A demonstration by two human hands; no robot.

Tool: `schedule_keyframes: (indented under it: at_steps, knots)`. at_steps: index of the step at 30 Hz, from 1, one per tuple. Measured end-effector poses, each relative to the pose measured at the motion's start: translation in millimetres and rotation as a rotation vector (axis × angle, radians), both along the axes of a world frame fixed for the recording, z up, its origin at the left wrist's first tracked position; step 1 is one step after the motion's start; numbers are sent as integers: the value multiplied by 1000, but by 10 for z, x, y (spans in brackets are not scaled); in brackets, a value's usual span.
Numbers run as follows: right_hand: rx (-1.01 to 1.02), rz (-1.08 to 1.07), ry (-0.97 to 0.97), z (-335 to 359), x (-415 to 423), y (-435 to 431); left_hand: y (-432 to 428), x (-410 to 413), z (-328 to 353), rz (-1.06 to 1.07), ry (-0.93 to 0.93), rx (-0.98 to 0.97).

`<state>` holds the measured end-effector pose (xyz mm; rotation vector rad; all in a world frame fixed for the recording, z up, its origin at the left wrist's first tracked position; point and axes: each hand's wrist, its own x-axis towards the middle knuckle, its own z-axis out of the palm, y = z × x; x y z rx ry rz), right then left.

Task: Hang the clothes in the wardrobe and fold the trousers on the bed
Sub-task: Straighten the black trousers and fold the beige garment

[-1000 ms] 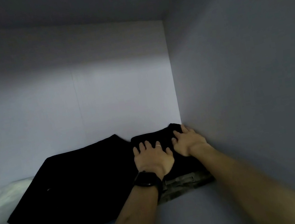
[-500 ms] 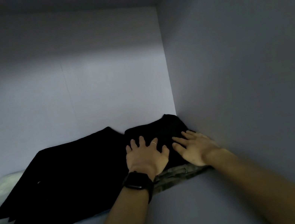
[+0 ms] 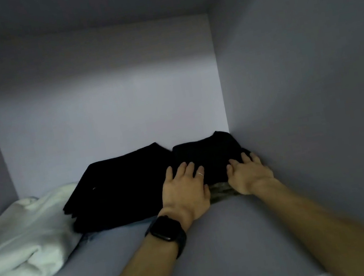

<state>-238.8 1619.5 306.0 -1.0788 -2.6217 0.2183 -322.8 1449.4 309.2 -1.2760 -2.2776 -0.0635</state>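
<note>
Folded black trousers (image 3: 206,155) lay flat in the back right corner of the wardrobe shelf (image 3: 218,241), folds lost in shadow and long axis unclear (a camouflage item (image 3: 220,190) beneath showed only its near edge). Left hand (image 3: 186,193) and right hand (image 3: 248,174) rested flat on them, fingers straight, gripping nothing.

Pale wardrobe shelf (image 3: 230,238). Far L: crumpled white garment (image 3: 21,241), spilling twd the near edge. Far centre: stack of folded black clothes (image 3: 122,192), right beside the white one. Far R corner: folded camo-patterned piece (image 3: 221,191) by the R wall (image 3: 306,116), w/ a black folded piece (image 3: 206,155) on top.
</note>
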Motion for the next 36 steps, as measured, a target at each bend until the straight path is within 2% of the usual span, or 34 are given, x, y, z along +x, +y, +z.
schedule_keyframes:
  at_steps: [3,5,9,12,14,16,19,27,31,36]
  knots:
    - [-64,78,16,32,265,-311,-550,107,-38,-8,-73,86]
    - [-88,160,111,-10,444,-578,-897,165,-84,8,-108,137]
    - [57,355,561,-204,839,-1381,-1702,344,-98,79,-143,241]
    - [64,479,881,-552,1131,-2093,-2323,553,-284,126,-215,363]
    - [105,514,1009,-845,1279,-2515,-2688,736,-514,127,-249,482]
    - [147,583,1031,-1165,1389,-2926,-3097,948,-817,146,-261,577]
    - [95,676,1007,-1537,1457,-3320,-3546,1214,-1224,223,-259,569]
    - [-324,976,726,-2471,1588,-4373,-4806,2092,-2523,649,-497,515]
    - [-462,1185,481,-2812,1679,-4777,-5249,2632,-3001,909,-578,566]
    - [-474,1482,158,-3154,1759,-5241,-5687,3382,-3418,1188,-627,648]
